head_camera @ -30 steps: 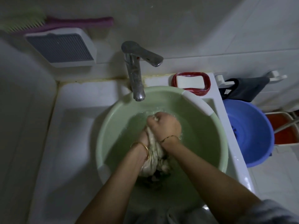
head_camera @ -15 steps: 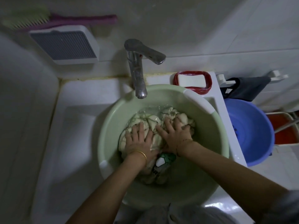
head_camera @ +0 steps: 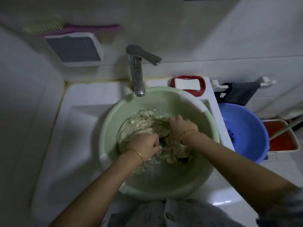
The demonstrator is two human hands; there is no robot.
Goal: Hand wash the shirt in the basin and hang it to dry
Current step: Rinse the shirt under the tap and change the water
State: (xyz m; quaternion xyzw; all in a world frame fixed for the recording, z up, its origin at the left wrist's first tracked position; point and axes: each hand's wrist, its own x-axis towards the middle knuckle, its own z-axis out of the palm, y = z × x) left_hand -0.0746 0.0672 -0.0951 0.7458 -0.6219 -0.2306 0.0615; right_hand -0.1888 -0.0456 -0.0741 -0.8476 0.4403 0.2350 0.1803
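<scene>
Nothing legible anywhere: no text, label, brand, number or sign on the green basin (head_camera: 112,123), the shirt (head_camera: 144,122), the tap (head_camera: 136,74), the soap dish (head_camera: 203,85), the blue tub (head_camera: 255,128) or the wall vent (head_camera: 73,49).

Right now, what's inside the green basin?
The wet beige shirt lies bunched inside the green basin. The left hand and right hand both grip it. The basin floor under the cloth and hands is covered, so anything beneath cannot be seen.
</scene>
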